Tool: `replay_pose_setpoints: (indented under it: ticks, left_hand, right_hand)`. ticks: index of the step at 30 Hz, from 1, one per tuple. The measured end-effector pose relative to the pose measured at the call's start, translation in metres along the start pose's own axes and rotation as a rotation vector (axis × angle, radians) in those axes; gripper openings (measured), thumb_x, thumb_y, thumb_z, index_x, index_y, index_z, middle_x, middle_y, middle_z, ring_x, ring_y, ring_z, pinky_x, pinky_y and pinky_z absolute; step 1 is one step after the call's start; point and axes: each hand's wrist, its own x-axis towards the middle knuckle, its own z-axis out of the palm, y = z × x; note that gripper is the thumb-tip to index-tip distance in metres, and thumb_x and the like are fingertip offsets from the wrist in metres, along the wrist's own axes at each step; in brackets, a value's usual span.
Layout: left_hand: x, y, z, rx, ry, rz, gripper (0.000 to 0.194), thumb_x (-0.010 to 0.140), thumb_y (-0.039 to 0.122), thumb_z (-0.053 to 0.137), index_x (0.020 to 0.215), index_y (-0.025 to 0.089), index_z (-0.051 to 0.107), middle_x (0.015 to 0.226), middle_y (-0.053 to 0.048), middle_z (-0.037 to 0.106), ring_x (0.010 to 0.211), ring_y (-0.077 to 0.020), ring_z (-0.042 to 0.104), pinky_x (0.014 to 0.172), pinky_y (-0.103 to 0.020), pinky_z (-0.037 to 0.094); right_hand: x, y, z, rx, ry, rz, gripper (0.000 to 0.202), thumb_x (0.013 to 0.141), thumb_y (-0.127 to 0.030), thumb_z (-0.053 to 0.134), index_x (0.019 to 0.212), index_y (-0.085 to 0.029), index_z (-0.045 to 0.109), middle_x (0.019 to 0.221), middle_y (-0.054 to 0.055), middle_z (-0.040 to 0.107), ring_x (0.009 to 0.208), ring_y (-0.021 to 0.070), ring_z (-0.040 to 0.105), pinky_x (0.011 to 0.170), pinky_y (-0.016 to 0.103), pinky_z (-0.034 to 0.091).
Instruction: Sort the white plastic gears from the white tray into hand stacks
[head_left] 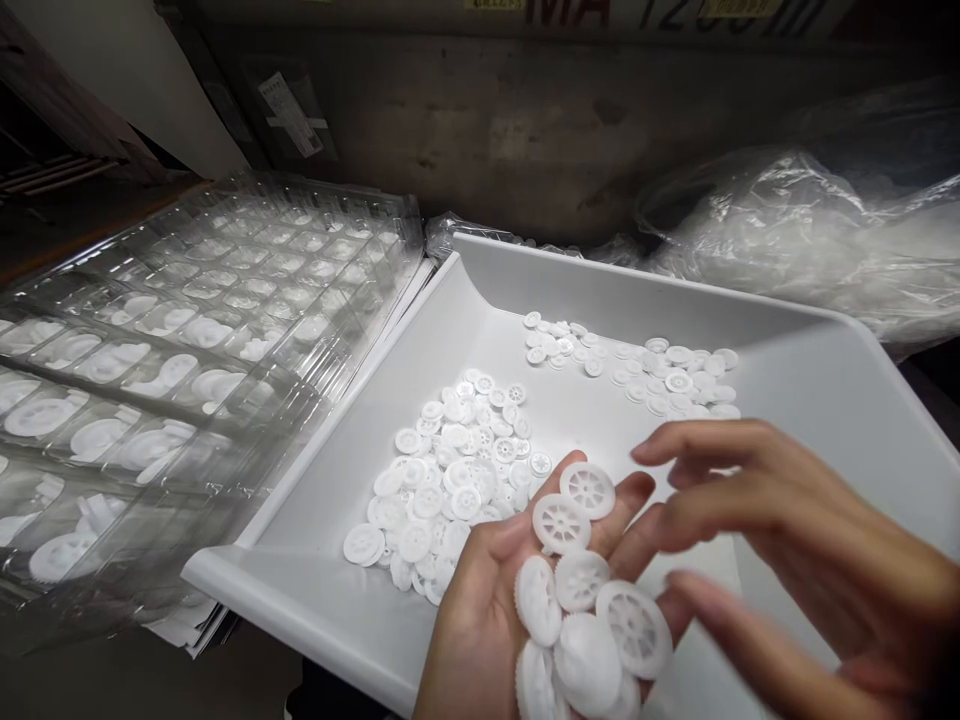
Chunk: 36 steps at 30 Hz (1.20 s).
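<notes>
Several white plastic gears (pixel 589 640) lie heaped in my left hand (pixel 487 600), which is palm up over the front of a pale grey tray (pixel 300 600). Its fingers curl lightly under the gears. My right hand (pixel 757 520) hovers just to the right, fingers apart and slightly blurred, with nothing seen between them. In the tray, a large pile of white gears (pixel 457 460) sits left of centre. Smaller groups of gears (pixel 675 378) are spread along the back.
Clear compartment trays (pixel 180 330) holding white parts are stacked at the left, over papers (pixel 184 625). Clear plastic bags (pixel 810 230) lie behind the tray at the right. A dark panel (pixel 487 130) with a label stands across the back.
</notes>
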Motion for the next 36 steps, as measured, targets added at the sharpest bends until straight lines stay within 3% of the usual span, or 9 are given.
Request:
replay_pose_setpoints:
  ticks: [2,4,8,10,13,17,20,28,36]
  left_hand:
    - [0.002,-0.002,0.003,0.024,0.024,-0.025,0.064,0.083,0.035,0.055,0.144,0.022,0.040,0.136,-0.011,0.059,0.143,-0.0304,0.033,0.108,-0.041,0.037]
    - [0.002,-0.004,0.005,0.052,0.023,-0.037,0.066,0.078,0.035,0.061,0.141,0.021,0.045,0.134,-0.010,0.060,0.146,-0.0330,0.026,0.108,-0.041,0.037]
    - [0.001,-0.006,0.006,0.072,0.020,-0.005,0.064,0.080,0.036,0.056,0.140,0.017,0.046,0.127,-0.012,0.064,0.140,-0.0315,0.038,0.108,-0.043,0.038]
    - [0.000,-0.006,0.007,0.082,0.051,0.007,0.058,0.085,0.036,0.050,0.140,0.018,0.047,0.127,-0.012,0.065,0.137,-0.0309,0.042,0.108,-0.045,0.037]
    - [-0.002,-0.004,0.006,0.050,0.069,0.023,0.052,0.093,0.035,0.042,0.143,0.021,0.043,0.127,-0.011,0.066,0.132,-0.0286,0.050,0.108,-0.045,0.038]
    - [-0.004,-0.001,0.001,0.000,-0.022,0.007,0.059,0.095,0.033,0.038,0.152,0.021,0.023,0.129,-0.012,0.066,0.122,-0.0239,0.060,0.106,-0.043,0.042]
    - [-0.005,0.001,-0.002,0.022,-0.058,0.001,0.065,0.096,0.031,0.035,0.154,0.021,0.010,0.130,-0.011,0.066,0.121,-0.0242,0.060,0.106,-0.041,0.043]
    - [-0.005,0.000,-0.002,0.062,-0.101,0.041,0.059,0.097,0.031,0.030,0.153,0.021,0.017,0.131,-0.010,0.065,0.128,-0.0270,0.053,0.105,-0.041,0.041]
    - [-0.006,0.002,-0.003,0.065,-0.089,0.025,0.069,0.097,0.033,0.034,0.154,0.023,-0.003,0.132,-0.009,0.064,0.125,-0.0230,0.056,0.107,-0.039,0.042]
  right_hand:
    - [-0.006,-0.007,0.012,-0.103,-0.027,-0.128,0.014,0.087,-0.033,0.063,0.098,-0.039,0.057,0.127,-0.003,0.044,0.116,0.0252,0.048,0.082,0.034,0.053]
    - [-0.008,-0.011,0.021,-0.141,0.004,-0.169,0.018,0.085,-0.025,0.064,0.097,-0.036,0.058,0.127,-0.001,0.045,0.114,0.0252,0.048,0.071,0.030,0.056]
    - [-0.008,-0.011,0.025,-0.058,0.030,-0.053,0.006,0.084,-0.027,0.062,0.083,-0.032,0.062,0.126,0.002,0.048,0.112,0.0257,0.051,0.044,0.019,0.049]
    - [-0.006,-0.010,0.022,-0.025,0.001,0.003,0.001,0.081,-0.032,0.064,0.080,-0.031,0.065,0.123,0.004,0.052,0.111,0.0287,0.053,0.047,0.022,0.053]
    - [0.001,-0.006,0.016,0.010,-0.057,0.073,0.014,0.078,-0.042,0.068,0.080,-0.028,0.066,0.106,0.008,0.061,0.101,0.0308,0.059,0.060,0.033,0.058]
    - [0.009,0.004,0.010,0.071,-0.098,0.153,0.025,0.078,-0.052,0.068,0.082,-0.027,0.066,0.091,0.007,0.063,0.092,0.0280,0.061,0.068,0.036,0.058]
    - [0.012,0.010,0.005,0.150,-0.116,0.230,0.030,0.079,-0.056,0.066,0.082,-0.026,0.066,0.086,0.005,0.062,0.087,0.0259,0.062,0.069,0.035,0.057]
    - [0.015,0.017,-0.008,0.490,-0.436,0.475,0.025,0.093,-0.051,0.053,0.088,-0.027,0.055,0.091,-0.001,0.062,0.091,0.0205,0.059,0.085,0.034,0.048]
    - [0.012,0.023,-0.008,0.581,-0.433,0.524,0.024,0.095,-0.050,0.051,0.088,-0.027,0.054,0.095,-0.001,0.059,0.096,0.0208,0.054,0.086,0.034,0.046]
